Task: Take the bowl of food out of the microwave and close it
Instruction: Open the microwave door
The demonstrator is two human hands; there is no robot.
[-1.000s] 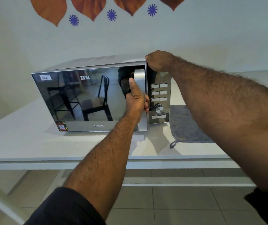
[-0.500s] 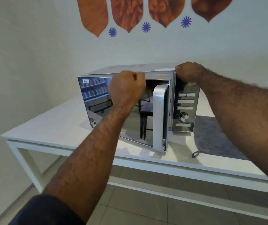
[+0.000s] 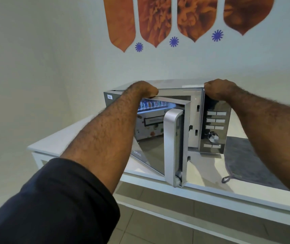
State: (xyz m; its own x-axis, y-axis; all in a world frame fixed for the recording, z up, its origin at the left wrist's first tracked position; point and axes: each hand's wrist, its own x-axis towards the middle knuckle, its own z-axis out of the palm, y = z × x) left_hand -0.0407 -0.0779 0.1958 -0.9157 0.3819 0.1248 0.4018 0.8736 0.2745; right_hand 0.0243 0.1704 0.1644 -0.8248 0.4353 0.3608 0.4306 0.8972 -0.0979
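A silver microwave (image 3: 214,131) with a mirrored door (image 3: 151,148) stands on a white table (image 3: 80,138). The door hangs partly open, swung out toward me, its silver handle (image 3: 171,147) at the free edge. My left hand (image 3: 144,90) grips the door's top edge. My right hand (image 3: 219,90) holds the top right front corner of the microwave, above the control panel. The inside of the oven is hidden behind the door, so no bowl shows.
A grey cloth mat (image 3: 246,164) with a loop lies on the table to the right of the microwave. A wall with orange leaf shapes (image 3: 154,20) rises behind. Tiled floor (image 3: 158,229) shows below the table's front edge.
My left hand left the door handle and now grips the door's top edge. The door has swung from shut to partly open. My right hand has stayed on the top corner.
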